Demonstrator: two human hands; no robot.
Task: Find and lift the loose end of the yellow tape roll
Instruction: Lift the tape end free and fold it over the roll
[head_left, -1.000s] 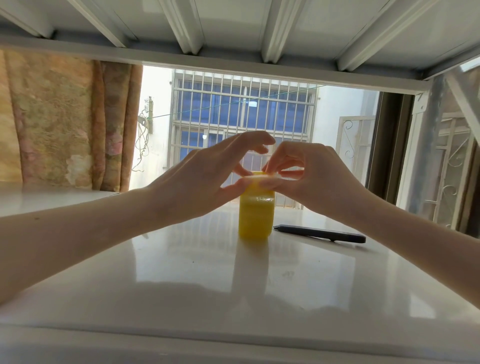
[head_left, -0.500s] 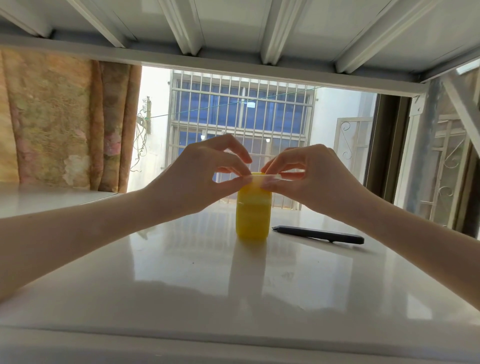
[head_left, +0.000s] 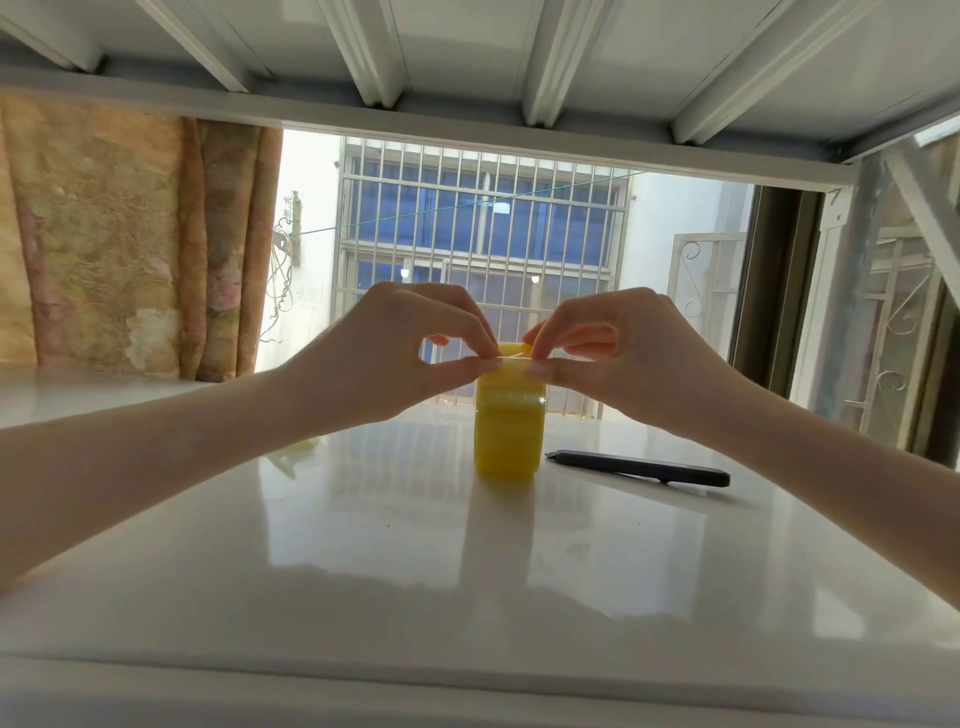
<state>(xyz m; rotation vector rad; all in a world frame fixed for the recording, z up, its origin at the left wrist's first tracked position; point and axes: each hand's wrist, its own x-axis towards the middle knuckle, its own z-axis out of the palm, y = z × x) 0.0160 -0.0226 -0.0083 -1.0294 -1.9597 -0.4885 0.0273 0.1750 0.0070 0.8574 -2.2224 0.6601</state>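
At the far left I see a curtain (head_left: 130, 234) hanging behind the worktop (head_left: 467, 561), well clear of the job. Next comes the left hand (head_left: 384, 358): its fingers (head_left: 470, 364) are curled, thumb and forefinger closed together on the roll's upper left edge. I read that as a steadying hold, so the roll cannot turn or tip while the other side is worked. The roll (head_left: 509, 431) stands on its edge on the worktop, between the two hands, and its lower half is free to view. At its top a small yellow flap (head_left: 521, 347) sticks up, which I take for the loose end, just started. The right hand (head_left: 628, 358) pinches there, thumb and forefinger tips pressed together on the top right of the roll, apparently on that flap; I cannot tell how much tape is caught. Farther right a dark pen (head_left: 639, 467) lies flat on the worktop, near the roll but not touching.
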